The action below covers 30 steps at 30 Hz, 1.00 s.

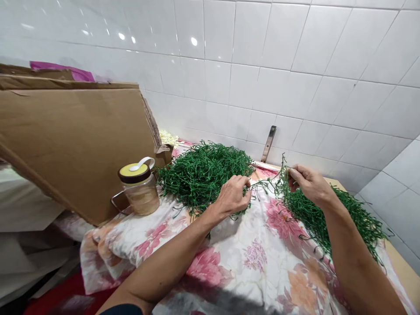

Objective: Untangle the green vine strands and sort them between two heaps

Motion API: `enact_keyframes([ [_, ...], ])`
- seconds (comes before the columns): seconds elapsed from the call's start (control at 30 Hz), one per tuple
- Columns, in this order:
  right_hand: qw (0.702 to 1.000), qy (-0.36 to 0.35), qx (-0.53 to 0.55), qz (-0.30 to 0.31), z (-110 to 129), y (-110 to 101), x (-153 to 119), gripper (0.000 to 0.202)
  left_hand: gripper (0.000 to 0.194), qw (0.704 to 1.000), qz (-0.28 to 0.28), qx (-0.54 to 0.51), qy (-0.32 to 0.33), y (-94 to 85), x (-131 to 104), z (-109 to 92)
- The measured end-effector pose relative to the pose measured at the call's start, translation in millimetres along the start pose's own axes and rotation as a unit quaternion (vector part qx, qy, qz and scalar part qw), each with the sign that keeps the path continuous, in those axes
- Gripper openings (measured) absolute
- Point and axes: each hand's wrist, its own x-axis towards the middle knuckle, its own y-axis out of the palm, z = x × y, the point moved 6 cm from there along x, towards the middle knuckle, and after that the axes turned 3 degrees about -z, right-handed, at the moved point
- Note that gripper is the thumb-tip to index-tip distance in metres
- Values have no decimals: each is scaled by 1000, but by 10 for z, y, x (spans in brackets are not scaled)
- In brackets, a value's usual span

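Note:
A large tangled pile of green stems (200,170) lies on the flowered cloth (239,245). At its right edge my left hand (233,194) has its fingers closed on thin green stems. My right hand (306,181) pinches a small bunch of green stems (281,181) above the cloth. Some strands stretch between the two hands. Behind and below my right hand and forearm, partly hidden by them, is a second pile of green stems (354,216).
A jar with a yellow lid (142,192) stands left of the large pile. Farther left leans a big cardboard sheet (75,144). Pale yellow pieces (169,138) lie near the white tiled wall (243,83). A metal strip (269,144) leans there.

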Motion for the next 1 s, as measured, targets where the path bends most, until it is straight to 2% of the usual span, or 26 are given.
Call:
enact_keyframes([
  [0.13,999,-3,38,-29,-112,-48,54,40,10,996,52,-45,-52,21,13,75],
  [0.37,993,-1,60,-104,-177,-226,77,35,8,979,21,-192,-68,-39,54,81],
  [0.47,988,-2,89,-124,-158,-259,76,33,12,949,35,-295,-101,-22,66,94],
  [0.57,982,2,125,-139,-154,-303,72,31,25,900,63,-409,-135,0,79,97],
  [0.63,981,7,138,-138,-152,-314,66,31,33,875,88,-452,-150,19,82,88],
  [0.67,981,8,140,-132,-145,-308,63,31,36,871,96,-455,-156,26,81,86],
  [0.77,984,6,137,-113,-106,-272,47,31,40,884,104,-426,-164,54,71,85],
  [0.87,985,6,136,-104,-59,-241,27,31,35,901,103,-388,-163,97,48,84],
  [1.0,985,3,143,-99,-13,-222,9,31,23,929,64,-335,-143,100,34,83],
])
